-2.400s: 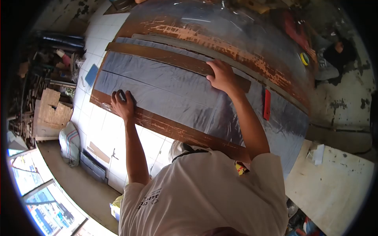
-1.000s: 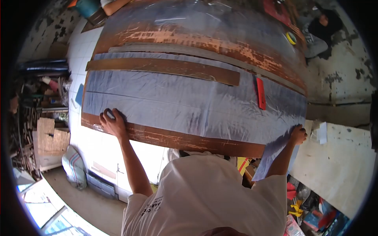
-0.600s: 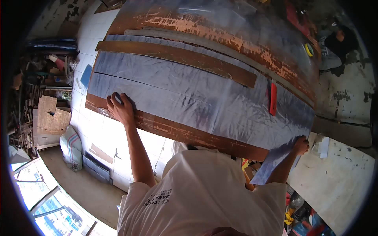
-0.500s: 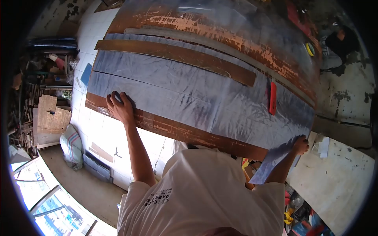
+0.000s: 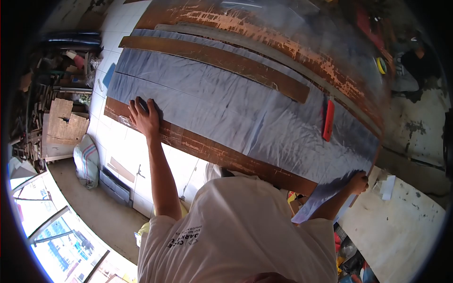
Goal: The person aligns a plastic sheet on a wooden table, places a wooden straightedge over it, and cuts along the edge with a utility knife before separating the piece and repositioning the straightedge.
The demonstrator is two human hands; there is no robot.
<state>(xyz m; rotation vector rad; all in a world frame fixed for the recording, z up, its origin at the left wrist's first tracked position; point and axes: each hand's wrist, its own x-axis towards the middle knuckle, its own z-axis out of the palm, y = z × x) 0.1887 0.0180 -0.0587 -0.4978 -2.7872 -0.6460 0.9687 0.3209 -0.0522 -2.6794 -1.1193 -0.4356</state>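
A grey, wrinkled, cloth-like sheet [image 5: 207, 101] lies over a brown worktable [image 5: 226, 158] and hangs past its near right corner. My left hand [image 5: 145, 117] rests on the sheet's near edge at the left, fingers spread; a dark patch shows between them, shadow or object I cannot tell. At the right end my right hand [image 5: 359, 183] is closed at the sheet's edge, its fingertips partly hidden. A long brown strip [image 5: 212, 61] lies across the sheet. Nearer my right hand is a red-handled tool [image 5: 329, 120], its kind unclear.
A long grey bar [image 5: 264, 47] runs behind the strip. A yellow tape roll [image 5: 381, 65] is at the far right. Scrap wood [image 5: 66, 122] and a white sack [image 5: 87, 160] stand left. A pale board [image 5: 396, 217] lies at the lower right.
The view has shifted and turned slightly. Both hands stay at about the same places on the sheet. The sheet, strip and red-handled tool look unchanged.
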